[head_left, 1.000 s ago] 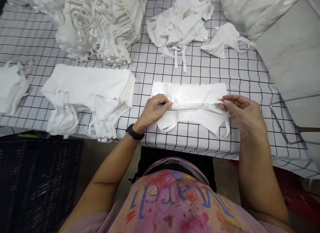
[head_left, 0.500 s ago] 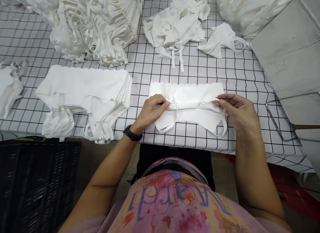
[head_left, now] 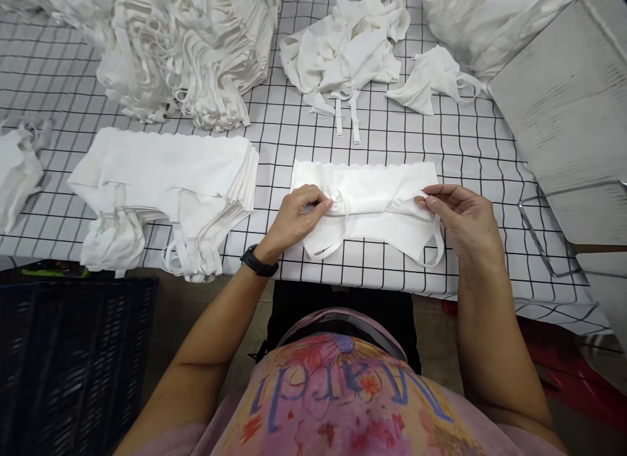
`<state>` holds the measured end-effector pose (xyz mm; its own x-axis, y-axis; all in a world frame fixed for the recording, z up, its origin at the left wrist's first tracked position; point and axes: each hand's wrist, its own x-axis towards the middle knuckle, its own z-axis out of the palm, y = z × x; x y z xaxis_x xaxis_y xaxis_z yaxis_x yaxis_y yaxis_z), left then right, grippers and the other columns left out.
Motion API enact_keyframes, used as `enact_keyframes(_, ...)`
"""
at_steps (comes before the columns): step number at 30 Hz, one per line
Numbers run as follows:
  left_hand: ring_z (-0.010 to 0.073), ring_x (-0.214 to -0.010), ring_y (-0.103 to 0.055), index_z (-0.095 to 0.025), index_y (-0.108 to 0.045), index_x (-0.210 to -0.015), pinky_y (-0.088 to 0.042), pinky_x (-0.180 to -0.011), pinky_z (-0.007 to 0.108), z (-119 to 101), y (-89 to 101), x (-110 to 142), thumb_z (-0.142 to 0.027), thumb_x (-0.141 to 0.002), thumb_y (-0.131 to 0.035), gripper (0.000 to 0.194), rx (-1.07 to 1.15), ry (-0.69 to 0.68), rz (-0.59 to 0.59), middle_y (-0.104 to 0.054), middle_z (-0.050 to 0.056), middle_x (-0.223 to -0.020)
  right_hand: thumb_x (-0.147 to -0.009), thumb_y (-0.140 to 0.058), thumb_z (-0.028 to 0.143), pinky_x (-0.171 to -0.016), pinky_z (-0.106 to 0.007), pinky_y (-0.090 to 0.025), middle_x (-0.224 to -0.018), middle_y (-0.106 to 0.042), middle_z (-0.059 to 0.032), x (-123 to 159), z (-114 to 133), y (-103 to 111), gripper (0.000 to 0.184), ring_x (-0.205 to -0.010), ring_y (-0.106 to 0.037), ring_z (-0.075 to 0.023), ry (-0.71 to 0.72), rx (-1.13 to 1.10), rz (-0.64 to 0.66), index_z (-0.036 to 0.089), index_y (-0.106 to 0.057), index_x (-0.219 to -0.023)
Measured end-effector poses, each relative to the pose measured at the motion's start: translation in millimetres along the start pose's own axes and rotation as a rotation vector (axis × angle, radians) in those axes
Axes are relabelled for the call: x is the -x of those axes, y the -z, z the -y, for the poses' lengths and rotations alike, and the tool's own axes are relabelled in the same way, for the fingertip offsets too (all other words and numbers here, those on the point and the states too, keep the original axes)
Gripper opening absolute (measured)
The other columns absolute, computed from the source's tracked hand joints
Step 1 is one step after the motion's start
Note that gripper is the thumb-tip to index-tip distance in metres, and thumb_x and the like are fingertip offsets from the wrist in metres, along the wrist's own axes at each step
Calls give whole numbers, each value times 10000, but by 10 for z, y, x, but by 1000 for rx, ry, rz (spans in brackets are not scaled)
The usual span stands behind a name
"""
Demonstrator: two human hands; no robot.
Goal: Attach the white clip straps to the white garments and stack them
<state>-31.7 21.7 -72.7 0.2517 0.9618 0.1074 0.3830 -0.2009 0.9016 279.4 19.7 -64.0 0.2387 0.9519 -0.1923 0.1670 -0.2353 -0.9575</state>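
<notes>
A white bra top (head_left: 377, 228) with thin straps lies flat on the checked tablecloth in front of me, its scalloped edge facing away. My left hand (head_left: 304, 214), a dark watch on its wrist, pinches the folded band of the top near its left side, close to a strap slider. At the opposite side, my right hand (head_left: 460, 214) pinches the right end of the same band between thumb and fingers. Two strap loops hang toward the table's front edge. The fabric inside each pinch is mostly hidden by the fingers.
To the left is a neat stack of white bra tops (head_left: 171, 159). Behind it rises a larger pile (head_left: 196, 51). Crumpled tops (head_left: 347, 48) and a single one (head_left: 435, 80) lie farther back. A worn white board (head_left: 563, 116) and bent metal wire (head_left: 536, 237) stand right.
The whole view has shifted slightly, so things appear a little farther left. Both hands keep their pinch on the bra top, with hardly any movement.
</notes>
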Motion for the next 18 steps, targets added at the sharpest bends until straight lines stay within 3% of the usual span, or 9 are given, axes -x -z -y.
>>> enact_keyframes(9, 162, -814, -596, -201, -638, -749, -459, -792, 325, 0, 5, 3, -274, -967, -627, 230, 1, -14, -4, -661, 8, -801, -757, -851, 260, -1011, -417, -606, -914, -780, -30, -3, -49, 1, 214, -913, -773, -216, 37, -19, 3, 225, -788, -958)
enact_keyframes(18, 160, -811, -614, -205, -665, -784, -485, -792, 331, 52, -35, -1, -278, -952, -664, 183, -36, -59, -54, -677, 5, -814, -794, -812, 260, -970, -400, -624, -975, -788, -49, 17, -95, -47, 195, -910, -777, -208, 105, 70, -88, 205, -780, -979)
